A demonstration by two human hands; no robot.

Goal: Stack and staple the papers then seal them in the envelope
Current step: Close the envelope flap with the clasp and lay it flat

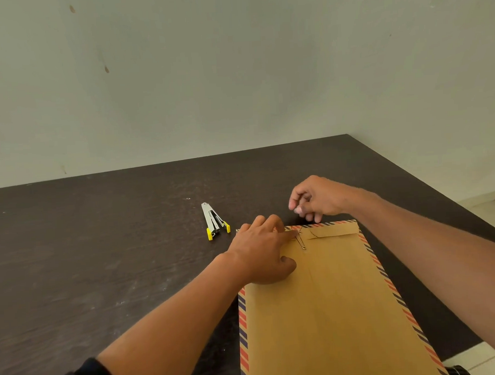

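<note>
At 5 o'clock on dark counter (101, 236): brown striped-border paper envelope (331, 311), flap (333, 231) folded.
Left hand (262, 252): fingers flat, pressing flap.
Right hand (315, 198): curled at 12 o'clock; pinch undeterminable.
Small metal clasp (302, 241): advise holding flap flat, fastening squarely.

The left hand (262, 250) is laid palm down, fingers stretched toward 1 o'clock, its forearm extended from 7 o'clock. The right hand (316, 198) is held just beyond it at 1 o'clock, fingers curled toward the thumb, its forearm extended from 4 o'clock.
</note>
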